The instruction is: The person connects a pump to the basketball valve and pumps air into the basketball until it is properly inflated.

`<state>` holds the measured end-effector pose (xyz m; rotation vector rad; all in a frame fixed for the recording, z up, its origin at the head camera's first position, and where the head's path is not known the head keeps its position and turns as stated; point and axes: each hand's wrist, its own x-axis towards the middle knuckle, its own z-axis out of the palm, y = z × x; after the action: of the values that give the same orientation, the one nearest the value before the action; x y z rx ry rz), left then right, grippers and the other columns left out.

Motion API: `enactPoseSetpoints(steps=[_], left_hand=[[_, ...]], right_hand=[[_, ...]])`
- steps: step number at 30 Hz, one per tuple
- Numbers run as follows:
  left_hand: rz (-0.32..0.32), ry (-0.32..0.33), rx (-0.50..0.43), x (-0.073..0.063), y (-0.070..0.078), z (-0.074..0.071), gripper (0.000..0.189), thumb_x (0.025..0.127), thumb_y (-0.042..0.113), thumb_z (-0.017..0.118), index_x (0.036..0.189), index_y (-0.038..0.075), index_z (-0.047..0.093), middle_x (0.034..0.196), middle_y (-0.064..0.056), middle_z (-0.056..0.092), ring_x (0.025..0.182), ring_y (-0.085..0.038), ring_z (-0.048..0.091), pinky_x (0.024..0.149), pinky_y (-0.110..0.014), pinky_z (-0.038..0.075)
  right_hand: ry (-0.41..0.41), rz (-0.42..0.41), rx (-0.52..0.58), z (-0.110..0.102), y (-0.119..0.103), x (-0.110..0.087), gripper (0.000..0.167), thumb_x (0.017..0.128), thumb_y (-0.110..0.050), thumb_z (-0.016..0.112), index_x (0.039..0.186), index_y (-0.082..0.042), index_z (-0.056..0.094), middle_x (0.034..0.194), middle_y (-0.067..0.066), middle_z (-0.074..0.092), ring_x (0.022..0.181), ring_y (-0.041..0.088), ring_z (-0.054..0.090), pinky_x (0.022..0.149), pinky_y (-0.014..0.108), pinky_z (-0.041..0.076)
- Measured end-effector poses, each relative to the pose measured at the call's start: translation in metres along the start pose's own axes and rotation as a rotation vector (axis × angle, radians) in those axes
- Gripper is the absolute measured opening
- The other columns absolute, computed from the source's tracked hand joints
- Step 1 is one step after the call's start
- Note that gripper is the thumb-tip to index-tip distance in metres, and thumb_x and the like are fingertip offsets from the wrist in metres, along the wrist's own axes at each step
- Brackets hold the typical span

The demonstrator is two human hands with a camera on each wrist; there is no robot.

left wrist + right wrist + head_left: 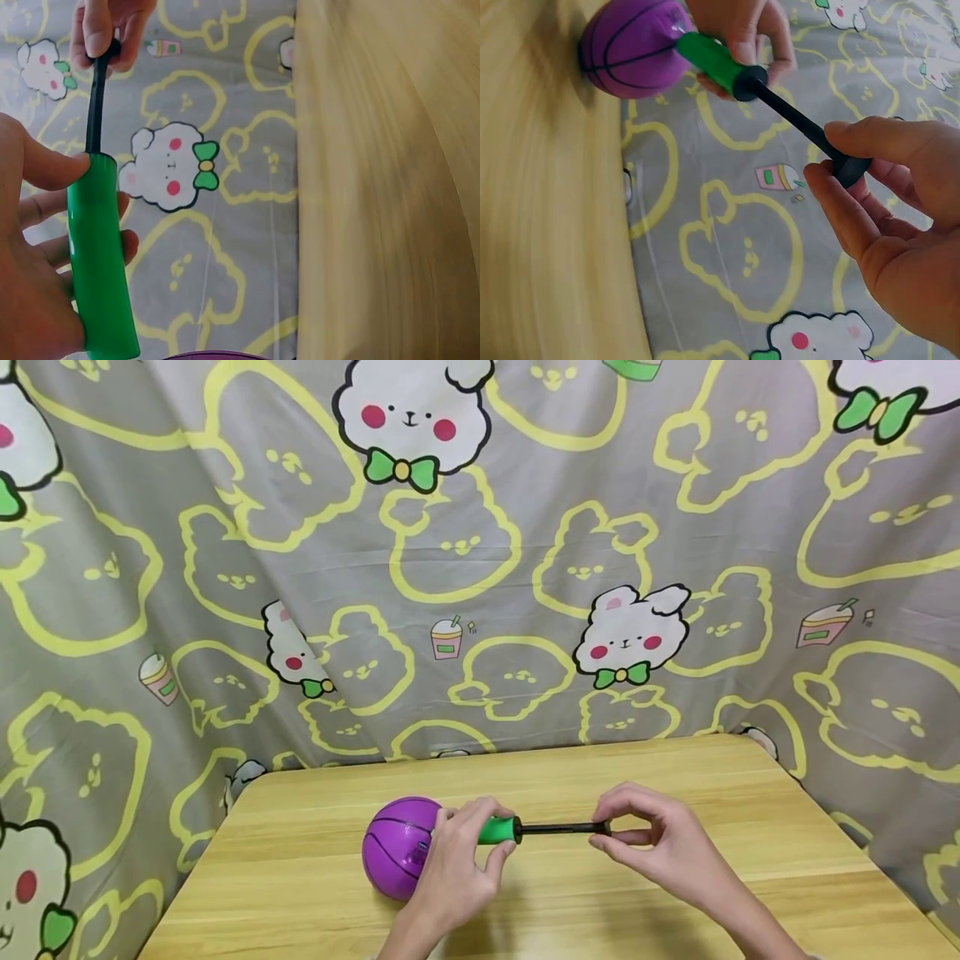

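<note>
A small green hand pump (101, 255) is held level above the table, its thin black rod (557, 829) drawn out to the right. My left hand (457, 860) grips the green barrel, thumb and fingers around it. At the other end, my right hand (660, 831) pinches the black end knob (851, 169) between thumb and fingers. A purple ball (393, 852) with black basketball lines sits on the table just left of my left hand, partly hidden by it. Whether the pump's far end touches the ball cannot be told.
The wood-grain table (300, 860) spreads beneath both hands. Behind it and along the sides hangs a grey curtain (517, 568) printed with yellow outlines and white cartoon animals, reaching the table's back edge.
</note>
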<state>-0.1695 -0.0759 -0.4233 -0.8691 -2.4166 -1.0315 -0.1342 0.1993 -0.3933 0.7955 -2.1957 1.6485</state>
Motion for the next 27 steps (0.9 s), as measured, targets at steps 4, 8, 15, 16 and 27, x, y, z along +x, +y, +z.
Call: enactPoseSetpoints(steps=[4,8,15,16,27], left_hand=[[0.003,0.015,-0.006,0.000,0.000,-0.001,0.029,0.085,0.013,0.078,0.108,0.022,0.064,0.111,0.016,0.068,0.101,-0.004,0.064,0.088,-0.042,0.037],[0.007,0.014,-0.012,0.000,0.000,0.000,0.029,0.085,0.012,0.078,0.107,0.023,0.064,0.110,0.016,0.067,0.101,-0.004,0.064,0.089,-0.043,0.037],[0.022,0.022,-0.010,0.001,0.002,0.001,0.029,0.084,0.011,0.077,0.107,0.022,0.063,0.110,0.014,0.068,0.102,-0.005,0.064,0.088,-0.044,0.035],[0.025,0.028,-0.007,0.001,0.002,0.001,0.029,0.084,0.010,0.077,0.106,0.021,0.062,0.109,0.013,0.068,0.102,-0.006,0.064,0.088,-0.044,0.035],[0.044,0.046,0.010,-0.003,0.006,0.006,0.032,0.081,0.008,0.077,0.108,0.019,0.063,0.107,0.011,0.068,0.101,-0.006,0.063,0.088,-0.044,0.035]], right_hand=[[-0.010,-0.010,-0.015,-0.010,-0.003,-0.001,0.027,0.083,0.007,0.080,0.104,-0.009,0.070,0.101,0.008,0.066,0.093,0.018,0.067,0.071,0.039,0.061],[-0.042,-0.012,-0.010,-0.015,-0.004,-0.002,0.027,0.084,0.004,0.080,0.106,-0.008,0.071,0.104,0.010,0.066,0.094,0.018,0.067,0.073,0.040,0.060],[-0.017,0.008,0.047,-0.016,0.000,-0.002,0.028,0.082,0.008,0.079,0.108,0.001,0.073,0.106,0.014,0.071,0.097,0.021,0.073,0.072,0.041,0.060],[-0.010,0.013,0.047,-0.014,0.001,-0.002,0.028,0.082,0.008,0.079,0.108,0.001,0.074,0.105,0.014,0.072,0.096,0.021,0.074,0.072,0.041,0.060],[0.051,0.028,0.050,0.012,0.007,-0.002,0.029,0.080,0.001,0.084,0.106,-0.009,0.077,0.102,0.014,0.073,0.092,0.021,0.074,0.070,0.040,0.060]])
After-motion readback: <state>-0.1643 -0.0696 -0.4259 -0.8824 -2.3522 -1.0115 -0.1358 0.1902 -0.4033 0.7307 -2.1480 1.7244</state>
